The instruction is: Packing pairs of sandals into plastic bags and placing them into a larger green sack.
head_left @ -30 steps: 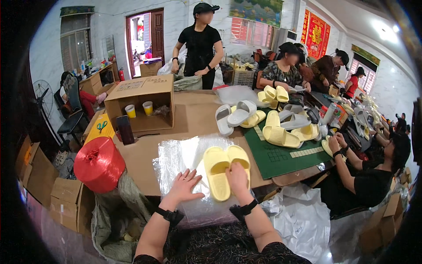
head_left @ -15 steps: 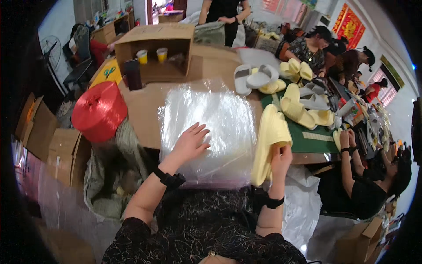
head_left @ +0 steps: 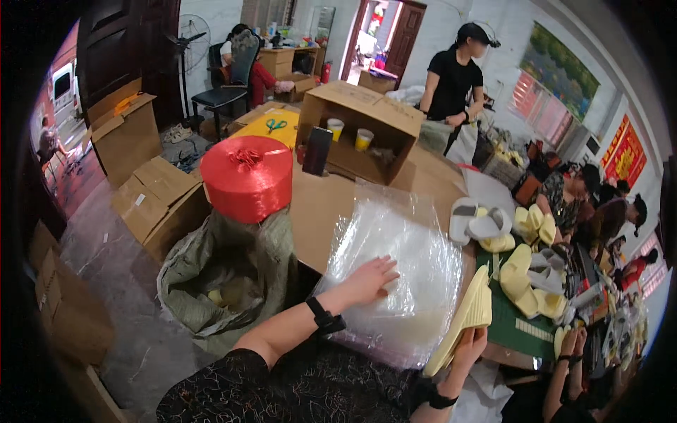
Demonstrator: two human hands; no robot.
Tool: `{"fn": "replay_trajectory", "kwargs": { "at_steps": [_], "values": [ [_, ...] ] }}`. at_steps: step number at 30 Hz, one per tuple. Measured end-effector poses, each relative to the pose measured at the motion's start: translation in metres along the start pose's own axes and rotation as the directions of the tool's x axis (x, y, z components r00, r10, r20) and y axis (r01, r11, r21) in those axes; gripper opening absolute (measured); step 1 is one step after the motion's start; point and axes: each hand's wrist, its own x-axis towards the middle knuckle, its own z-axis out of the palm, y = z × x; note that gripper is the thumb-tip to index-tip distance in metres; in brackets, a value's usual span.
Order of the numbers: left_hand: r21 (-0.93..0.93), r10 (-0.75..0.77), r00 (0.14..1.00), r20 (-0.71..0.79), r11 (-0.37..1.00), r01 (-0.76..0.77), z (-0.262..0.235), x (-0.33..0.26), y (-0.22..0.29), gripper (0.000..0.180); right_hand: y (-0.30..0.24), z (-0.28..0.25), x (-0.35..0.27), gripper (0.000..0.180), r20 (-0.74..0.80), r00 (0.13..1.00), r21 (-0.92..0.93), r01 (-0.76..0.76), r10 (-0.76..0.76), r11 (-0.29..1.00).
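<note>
My left hand (head_left: pixel 371 280) lies open on a stack of clear plastic bags (head_left: pixel 416 243), its fingers spread over the shiny film. To the right of the stack, my right hand (head_left: pixel 468 350) grips a pale yellow slipper (head_left: pixel 464 315) with a ribbed surface. The slipper is tilted, its long side beside the bags' right edge; whether a second one is held with it I cannot tell. Beyond it, more yellow slippers (head_left: pixel 520 280) and grey slippers (head_left: pixel 486 224) lie in a loose group on and around a green mat (head_left: pixel 517 331).
A big red roll of plastic twine (head_left: pixel 247 180) stands at the left beside an open woven sack (head_left: pixel 204 282). At the table's back are a cardboard box (head_left: pixel 363 106) with two cups inside, a dark phone (head_left: pixel 317 151) and scissors (head_left: pixel 276 125). Co-workers sit along the right; another person stands behind.
The view has swung up and to the left, so the table things appear further right and lower. My left hand stays on the bags; my right hand still holds the slipper.
</note>
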Motion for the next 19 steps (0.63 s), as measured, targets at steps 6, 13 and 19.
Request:
{"fn": "replay_trajectory", "kwargs": {
  "at_steps": [6, 13, 19],
  "values": [
    [-0.142, 0.023, 0.998, 0.062, 0.99, -0.014, 0.003, -0.01, 0.026, 0.048, 0.001, 0.004, -0.003, 0.025, 0.021, 0.996, -0.003, -0.084, 0.084, 0.996],
    [-0.274, -0.019, 1.0, 0.011, 0.961, 0.021, 0.008, 0.006, 0.015, 0.029, -0.001, 0.001, 0.002, 0.023, 0.032, 0.998, -0.033, -0.057, 0.058, 0.998],
    [-0.524, -0.204, 0.975, 0.088, 0.823, 0.219, 0.004, 0.0, 0.008, 0.035, -0.01, -0.006, 0.005, 0.028, 0.006, 0.999, 0.023, -0.045, 0.045, 0.999]
  ]
}}
